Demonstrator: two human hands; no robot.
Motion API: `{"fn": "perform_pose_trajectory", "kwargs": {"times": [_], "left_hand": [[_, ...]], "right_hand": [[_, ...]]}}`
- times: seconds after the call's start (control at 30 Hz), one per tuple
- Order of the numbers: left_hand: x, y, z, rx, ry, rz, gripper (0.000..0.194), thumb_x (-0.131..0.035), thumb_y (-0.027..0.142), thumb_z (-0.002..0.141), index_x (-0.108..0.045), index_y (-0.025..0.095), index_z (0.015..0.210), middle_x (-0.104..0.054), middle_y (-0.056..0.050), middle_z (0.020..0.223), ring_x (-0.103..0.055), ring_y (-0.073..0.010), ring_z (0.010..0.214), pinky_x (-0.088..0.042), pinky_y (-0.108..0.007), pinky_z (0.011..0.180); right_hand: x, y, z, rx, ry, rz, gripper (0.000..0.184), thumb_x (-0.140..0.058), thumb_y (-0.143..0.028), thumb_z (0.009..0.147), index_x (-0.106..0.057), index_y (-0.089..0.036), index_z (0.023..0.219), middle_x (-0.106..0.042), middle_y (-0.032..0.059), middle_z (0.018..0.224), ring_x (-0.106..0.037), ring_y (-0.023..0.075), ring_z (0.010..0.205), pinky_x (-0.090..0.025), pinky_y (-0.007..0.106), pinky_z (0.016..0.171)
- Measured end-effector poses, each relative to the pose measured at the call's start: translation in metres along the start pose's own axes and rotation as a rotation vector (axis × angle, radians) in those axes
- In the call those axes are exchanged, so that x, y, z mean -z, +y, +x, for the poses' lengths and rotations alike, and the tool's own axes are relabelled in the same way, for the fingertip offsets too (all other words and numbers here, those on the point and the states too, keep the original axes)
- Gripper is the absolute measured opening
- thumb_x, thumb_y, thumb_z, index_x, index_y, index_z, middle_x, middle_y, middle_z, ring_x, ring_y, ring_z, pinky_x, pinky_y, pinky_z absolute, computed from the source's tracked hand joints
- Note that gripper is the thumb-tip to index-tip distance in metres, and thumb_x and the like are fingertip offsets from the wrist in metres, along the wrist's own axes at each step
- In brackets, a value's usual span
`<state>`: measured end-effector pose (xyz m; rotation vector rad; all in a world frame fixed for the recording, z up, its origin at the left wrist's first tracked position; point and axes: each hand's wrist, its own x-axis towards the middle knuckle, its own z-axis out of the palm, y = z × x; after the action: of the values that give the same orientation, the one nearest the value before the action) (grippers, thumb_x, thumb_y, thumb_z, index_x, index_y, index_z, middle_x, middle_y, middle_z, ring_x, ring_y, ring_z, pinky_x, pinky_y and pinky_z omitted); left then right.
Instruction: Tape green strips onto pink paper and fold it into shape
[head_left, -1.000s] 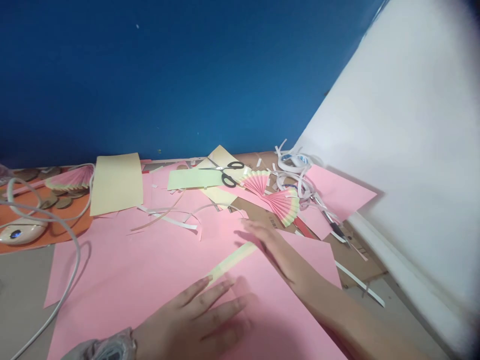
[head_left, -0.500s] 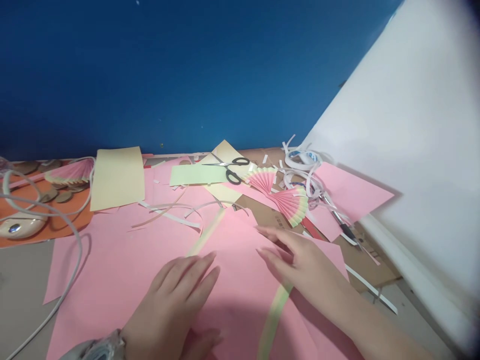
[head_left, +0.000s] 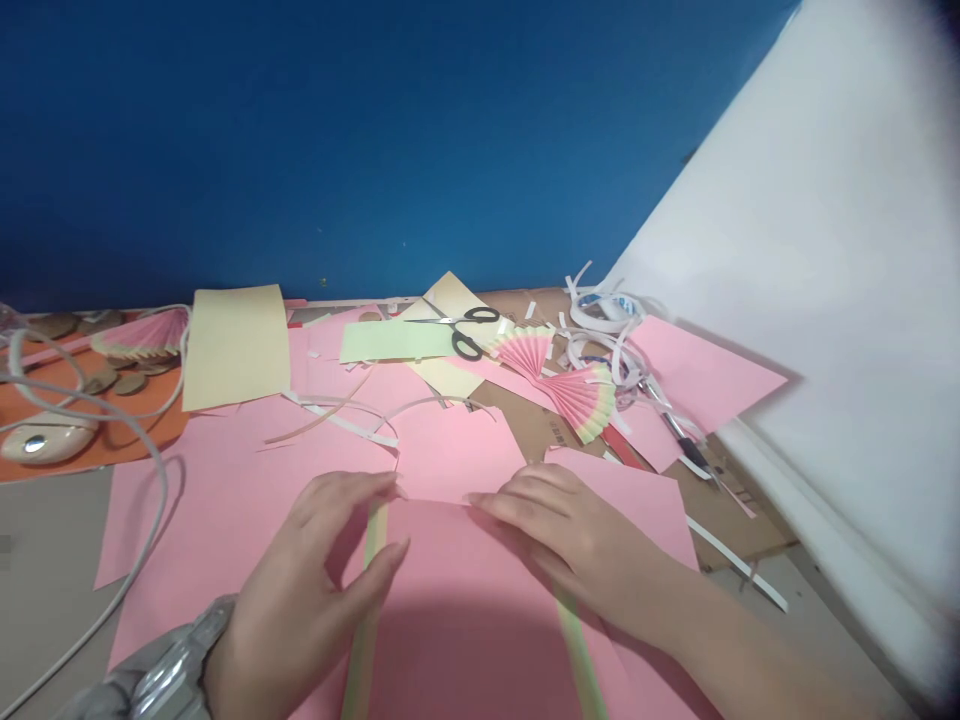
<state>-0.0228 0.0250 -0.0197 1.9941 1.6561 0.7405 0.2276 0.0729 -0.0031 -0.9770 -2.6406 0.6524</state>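
A pink paper sheet (head_left: 480, 600) with yellow-green strips along its left and right sides lies in front of me. Its far edge runs between my two hands. My left hand (head_left: 315, 580), with a watch at the wrist, is at the sheet's far left corner; its fingers are bent and its thumb stands apart. The fingers of my right hand (head_left: 547, 520) stretch leftward along the far edge, touching the paper. Its thumb is hard to make out. More pink paper (head_left: 461, 445) lies beneath and beyond.
Black-handled scissors (head_left: 469, 330) rest on green paper (head_left: 394, 342). A pleated pink fan (head_left: 577, 395), a tape roll (head_left: 607, 310) and a cutter (head_left: 682, 435) lie to the right. Yellow paper (head_left: 236, 345) and a white cable (head_left: 146, 560) are left. A blue wall (head_left: 420, 140) stands behind.
The striped pink sheet has turned, so its strips run more nearly away from me. My left hand moved up to its far left corner; my right hand shifted left and down onto the edge.
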Motion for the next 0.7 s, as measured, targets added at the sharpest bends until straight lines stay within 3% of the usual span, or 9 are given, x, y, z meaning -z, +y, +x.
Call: {"fn": "perform_pose_trajectory", "kwargs": {"times": [0.07, 0.13, 0.33, 0.47, 0.57, 0.63, 0.7], "left_hand": [[-0.002, 0.001, 0.002, -0.006, -0.015, 0.009, 0.022, -0.056, 0.027, 0.081, -0.052, 0.028, 0.103, -0.058, 0.0, 0.1, -0.053, -0.0181, 0.098, -0.044, -0.033, 0.086], [-0.002, 0.001, 0.003, 0.0, -0.037, 0.0, 0.023, -0.055, 0.028, 0.081, -0.052, 0.027, 0.103, -0.058, 0.0, 0.1, -0.054, -0.0183, 0.098, -0.045, -0.033, 0.086], [-0.003, 0.001, 0.003, -0.019, -0.134, 0.114, 0.062, -0.066, 0.043, 0.072, -0.038, 0.029, 0.125, -0.048, -0.005, 0.122, -0.041, -0.0271, 0.116, -0.037, -0.045, 0.096], [-0.002, 0.003, 0.004, -0.054, -0.169, 0.078, 0.033, -0.061, 0.032, 0.079, -0.048, 0.024, 0.108, -0.053, -0.005, 0.108, -0.045, -0.0251, 0.108, -0.041, -0.042, 0.09], [0.0, 0.004, 0.004, -0.102, -0.204, 0.034, 0.011, -0.057, 0.026, 0.082, -0.051, 0.022, 0.09, -0.053, -0.004, 0.104, -0.046, -0.0227, 0.104, -0.042, -0.038, 0.086], [0.0, 0.005, 0.003, -0.12, -0.203, 0.016, 0.002, -0.053, 0.023, 0.084, -0.052, 0.022, 0.083, -0.053, -0.004, 0.104, -0.046, -0.0218, 0.104, -0.042, -0.037, 0.086], [0.001, 0.005, 0.004, -0.117, -0.186, -0.012, 0.005, -0.049, 0.02, 0.085, -0.052, 0.022, 0.081, -0.054, -0.004, 0.102, -0.047, -0.0211, 0.104, -0.042, -0.036, 0.087]], "right_hand": [[0.0, -0.002, 0.0, -0.071, 0.038, -0.013, 0.031, -0.039, -0.022, 0.094, -0.051, -0.025, 0.122, -0.063, 0.0048, 0.107, -0.055, 0.0189, 0.096, -0.039, 0.039, 0.09], [0.002, -0.003, -0.001, -0.158, 0.06, -0.029, 0.027, -0.042, -0.028, 0.093, -0.054, -0.028, 0.118, -0.063, 0.0038, 0.11, -0.055, 0.0202, 0.099, -0.033, 0.043, 0.097], [0.006, -0.001, -0.002, -0.186, 0.097, 0.056, 0.017, -0.046, -0.029, 0.091, -0.06, -0.026, 0.102, -0.064, 0.0014, 0.099, -0.055, 0.0179, 0.096, -0.035, 0.038, 0.095], [0.013, -0.004, -0.001, -0.183, 0.101, 0.13, 0.016, -0.054, -0.033, 0.087, -0.061, -0.025, 0.099, -0.062, 0.0029, 0.097, -0.053, 0.0192, 0.097, -0.035, 0.039, 0.096], [0.025, -0.006, 0.001, -0.33, -0.003, 0.236, 0.035, -0.061, -0.043, 0.079, -0.057, -0.027, 0.11, -0.062, 0.0032, 0.101, -0.054, 0.0214, 0.098, -0.043, 0.037, 0.088], [0.034, -0.003, 0.0, -0.427, -0.087, 0.306, 0.045, -0.063, -0.046, 0.076, -0.053, -0.03, 0.117, -0.062, 0.002, 0.105, -0.056, 0.0218, 0.099, -0.046, 0.036, 0.084], [0.038, 0.001, -0.001, -0.45, -0.127, 0.306, 0.041, -0.061, -0.045, 0.078, -0.053, -0.033, 0.117, -0.06, 0.0007, 0.109, -0.055, 0.0217, 0.102, -0.046, 0.035, 0.084]]}}
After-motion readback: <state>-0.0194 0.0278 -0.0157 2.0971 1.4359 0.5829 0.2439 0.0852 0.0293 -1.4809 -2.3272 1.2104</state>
